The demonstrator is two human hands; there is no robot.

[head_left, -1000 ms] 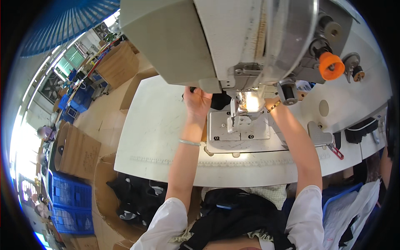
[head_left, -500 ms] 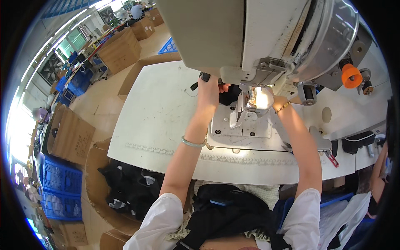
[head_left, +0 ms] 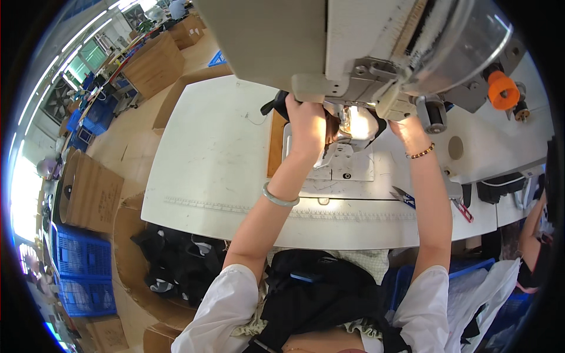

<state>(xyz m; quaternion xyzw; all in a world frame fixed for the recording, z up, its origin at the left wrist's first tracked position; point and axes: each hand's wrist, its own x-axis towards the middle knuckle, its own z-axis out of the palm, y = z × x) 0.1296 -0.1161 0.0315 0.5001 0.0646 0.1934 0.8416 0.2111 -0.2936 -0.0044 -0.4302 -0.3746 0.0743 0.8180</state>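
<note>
My left hand [head_left: 306,125] is closed on a black fabric piece [head_left: 281,104] at the left side of the sewing machine's lit needle area [head_left: 358,122]. A strap-like end of the piece sticks out left of the fingers. More black fabric shows around the metal clamp, just right of the light. My right hand [head_left: 406,128] reaches in under the machine head [head_left: 276,44] from the right, beside that black edge. Its fingertips are hidden behind machine parts, so its grip does not show.
Thread snips [head_left: 404,197] and a red-handled tool [head_left: 463,210] lie right on the white table [head_left: 200,147]. A carton [head_left: 130,259] of black pieces stands at left. Blue crates [head_left: 85,253] stack farther left. Another person's arm [head_left: 531,235] shows at the right edge.
My left hand has moved closer to the needle area, and my right hand has drawn slightly outward. A brown strip now shows left of the machine's plate. The whole view has shifted slightly.
</note>
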